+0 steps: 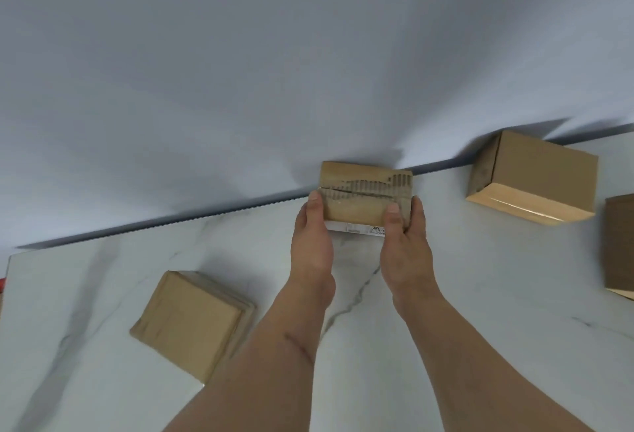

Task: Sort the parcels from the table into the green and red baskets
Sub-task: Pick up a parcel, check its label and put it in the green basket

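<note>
A small cardboard parcel (363, 195) with torn, ribbed tape on top and a white label on its near edge sits at the far edge of the white marble table (446, 294), against the wall. My left hand (312, 243) grips its left end, thumb on top. My right hand (404, 246) grips its right end, thumb on top and fingers round the side. A flat brown parcel (192, 322) lies at the near left. A larger cardboard box (531, 178) stands at the far right. No basket shows in this view.
A darker box (619, 246) is cut off by the right frame edge. A plain grey-white wall (274, 71) runs along the table's far edge. A sliver of red (2, 286) shows past the table's left edge.
</note>
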